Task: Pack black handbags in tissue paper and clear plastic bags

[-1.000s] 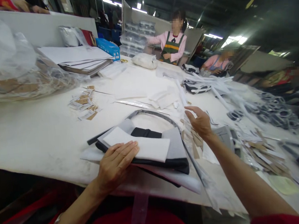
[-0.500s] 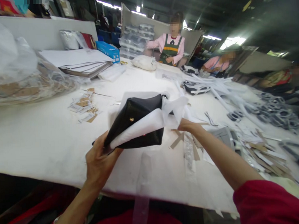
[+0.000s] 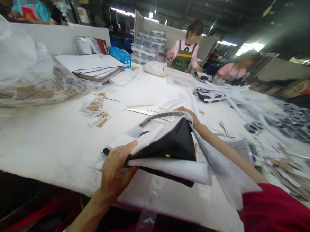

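A black, leather-like bag with a small gold-coloured stud is being held over the near edge of a white tabletop, its side turned towards the wearer; whether its underside is touching the surface cannot be told. Its left end is being gripped by the left hand, with the thumb being pressed on top and the fingers being kept beneath. The right hand is being held against the far right end of the bag, by the foot of an arched handle wrapped in grey film; its fingers are partly hidden, so whether they are closed cannot be told. The upper face of the bag is being covered by soft white sheeting, and a rounded white padding piece is being enclosed between its black panels. From the bag's right end, a translucent whitish sheet is being left to hang, passing in front of the right forearm.

Left of the bag and beyond it, brown and white paper tags are lying scattered. Farther beyond the bag, a plump white package is being kept near a blue printed carton. To the bag's right, brown cardboard strips are lying heaped.
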Motion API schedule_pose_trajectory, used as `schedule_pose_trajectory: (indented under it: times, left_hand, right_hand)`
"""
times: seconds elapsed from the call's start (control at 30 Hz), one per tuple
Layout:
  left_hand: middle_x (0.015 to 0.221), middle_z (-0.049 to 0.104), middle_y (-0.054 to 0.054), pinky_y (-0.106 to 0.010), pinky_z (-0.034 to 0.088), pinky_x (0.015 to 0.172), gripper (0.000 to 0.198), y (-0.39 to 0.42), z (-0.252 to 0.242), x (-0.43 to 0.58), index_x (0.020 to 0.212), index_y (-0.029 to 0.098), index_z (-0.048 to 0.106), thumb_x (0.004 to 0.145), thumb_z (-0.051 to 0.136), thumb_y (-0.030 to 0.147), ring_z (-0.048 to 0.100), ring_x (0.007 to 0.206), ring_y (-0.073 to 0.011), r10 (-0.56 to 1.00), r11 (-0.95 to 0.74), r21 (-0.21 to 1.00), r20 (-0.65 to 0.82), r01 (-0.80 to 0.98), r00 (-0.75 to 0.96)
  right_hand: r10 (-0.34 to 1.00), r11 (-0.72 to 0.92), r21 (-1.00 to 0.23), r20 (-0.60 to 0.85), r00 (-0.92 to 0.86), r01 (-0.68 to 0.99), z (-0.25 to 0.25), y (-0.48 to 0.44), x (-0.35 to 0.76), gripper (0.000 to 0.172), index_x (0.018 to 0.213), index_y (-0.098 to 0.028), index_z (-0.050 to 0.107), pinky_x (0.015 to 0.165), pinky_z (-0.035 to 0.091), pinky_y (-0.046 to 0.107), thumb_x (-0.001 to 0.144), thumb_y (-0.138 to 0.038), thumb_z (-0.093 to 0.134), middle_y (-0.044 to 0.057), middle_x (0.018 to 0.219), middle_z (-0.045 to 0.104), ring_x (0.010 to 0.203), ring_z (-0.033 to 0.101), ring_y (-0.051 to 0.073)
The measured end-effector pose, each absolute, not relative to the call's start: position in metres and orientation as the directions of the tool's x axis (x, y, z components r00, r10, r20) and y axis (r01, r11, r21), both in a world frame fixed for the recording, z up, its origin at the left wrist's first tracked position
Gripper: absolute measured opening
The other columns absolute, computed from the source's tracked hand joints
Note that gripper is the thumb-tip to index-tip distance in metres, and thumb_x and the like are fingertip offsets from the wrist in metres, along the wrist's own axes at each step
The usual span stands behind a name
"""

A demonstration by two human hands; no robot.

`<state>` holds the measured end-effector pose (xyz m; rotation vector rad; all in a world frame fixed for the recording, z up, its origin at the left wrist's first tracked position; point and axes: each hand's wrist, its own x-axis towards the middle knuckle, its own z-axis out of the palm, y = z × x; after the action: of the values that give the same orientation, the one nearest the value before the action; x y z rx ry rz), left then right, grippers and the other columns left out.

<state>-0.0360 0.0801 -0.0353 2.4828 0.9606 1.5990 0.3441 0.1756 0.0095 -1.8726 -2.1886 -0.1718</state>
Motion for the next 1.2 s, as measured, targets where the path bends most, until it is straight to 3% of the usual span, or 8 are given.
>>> schedule_pose_trajectory:
  times: [0.17, 0.27, 0.4, 0.5, 0.6, 0.73, 1.0, 1.2]
  left_hand:
    - [0.125, 0.068, -0.013, -0.037, 0.044, 0.103, 0.033, 0.063, -0.051, -0.018, 0.129, 0.012, 0.057, 0.1, 0.042, 0.015, 0.06, 0.121, -0.0217, 0.294, -0.928, 0.112, 0.806, 0.355, 0.513]
    - [0.129, 0.065, -0.011, -0.038, 0.041, 0.106, 0.036, 0.054, -0.058, -0.007, 0.128, 0.011, 0.06, 0.1, 0.038, 0.008, 0.057, 0.125, -0.0223, 0.23, -0.939, 0.014, 0.766, 0.343, 0.6]
    - [0.133, 0.063, -0.011, -0.04, 0.04, 0.106, 0.034, 0.053, -0.063, 0.005, 0.129, 0.01, 0.06, 0.1, 0.042, 0.009, 0.056, 0.126, -0.0239, 0.245, -0.925, -0.009, 0.749, 0.379, 0.616]
    - [0.133, 0.064, -0.01, -0.039, 0.04, 0.105, 0.034, 0.057, -0.066, 0.01, 0.128, 0.011, 0.06, 0.1, 0.04, 0.009, 0.057, 0.125, -0.0234, 0.227, -0.926, -0.032, 0.751, 0.377, 0.62]
    - [0.132, 0.064, -0.01, -0.039, 0.041, 0.105, 0.036, 0.057, -0.069, 0.012, 0.128, 0.011, 0.06, 0.1, 0.038, 0.008, 0.057, 0.125, -0.0231, 0.212, -0.923, -0.051, 0.758, 0.381, 0.617]
    - [0.132, 0.064, -0.011, -0.038, 0.043, 0.104, 0.034, 0.056, -0.071, 0.012, 0.128, 0.012, 0.06, 0.1, 0.039, 0.01, 0.057, 0.125, -0.0224, 0.207, -0.918, -0.071, 0.754, 0.39, 0.624]
    - [0.131, 0.064, -0.011, -0.038, 0.045, 0.103, 0.034, 0.056, -0.071, 0.011, 0.127, 0.012, 0.06, 0.1, 0.04, 0.011, 0.058, 0.124, -0.0218, 0.208, -0.913, -0.08, 0.752, 0.399, 0.626]
    - [0.132, 0.064, -0.012, -0.039, 0.044, 0.102, 0.034, 0.056, -0.072, 0.01, 0.127, 0.013, 0.06, 0.101, 0.039, 0.012, 0.057, 0.124, -0.0226, 0.21, -0.915, -0.076, 0.749, 0.397, 0.628]
  right_hand:
    - [0.918, 0.052, -0.123, 0.397, 0.001, 0.991, 0.037, 0.158, 0.374, 0.027, 0.106, -0.015, 0.071, 0.085, 0.053, 0.036, 0.085, -0.017, 0.056, 0.011, 0.104, 0.072, 0.083, 0.069, 0.021]
    - [0.919, 0.042, -0.283, 0.388, 0.074, 0.958, 0.049, 0.143, 0.364, 0.019, 0.097, -0.019, 0.074, 0.083, 0.054, 0.033, 0.085, -0.025, 0.06, 0.005, 0.09, 0.075, 0.08, 0.07, 0.019]
    - [0.979, -0.191, -0.61, -0.061, 0.195, 0.769, 0.042, 0.139, 0.326, 0.015, 0.087, -0.018, 0.074, 0.068, 0.057, 0.028, 0.08, -0.032, 0.071, 0.003, 0.074, 0.074, 0.069, 0.07, 0.017]
    - [0.907, -0.412, -0.566, -0.335, 0.257, 0.714, 0.017, 0.148, 0.304, 0.027, 0.07, -0.014, 0.07, 0.052, 0.055, 0.029, 0.067, -0.036, 0.085, 0.007, 0.057, 0.069, 0.053, 0.067, 0.02]
    - [0.84, -0.531, -0.456, -0.393, 0.374, 0.714, -0.01, 0.16, 0.295, 0.038, 0.065, -0.015, 0.065, 0.044, 0.051, 0.029, 0.054, -0.038, 0.093, 0.006, 0.044, 0.061, 0.044, 0.063, 0.022]
    - [0.786, -0.615, -0.411, -0.384, 0.484, 0.673, -0.032, 0.17, 0.291, 0.041, 0.071, -0.015, 0.064, 0.044, 0.049, 0.028, 0.053, -0.036, 0.095, 0.005, 0.046, 0.061, 0.046, 0.064, 0.023]
    - [0.777, -0.625, -0.634, -0.445, 0.445, 0.456, -0.034, 0.159, 0.278, 0.031, 0.057, -0.019, 0.056, 0.038, 0.043, 0.024, 0.06, -0.016, 0.086, -0.002, 0.037, 0.052, 0.034, 0.049, 0.013]
    - [0.873, -0.431, -0.892, -0.374, 0.313, 0.137, -0.008, 0.132, 0.282, 0.031, 0.073, -0.02, 0.052, 0.058, 0.054, 0.024, 0.064, -0.012, 0.08, -0.003, 0.06, 0.063, 0.056, 0.063, 0.012]
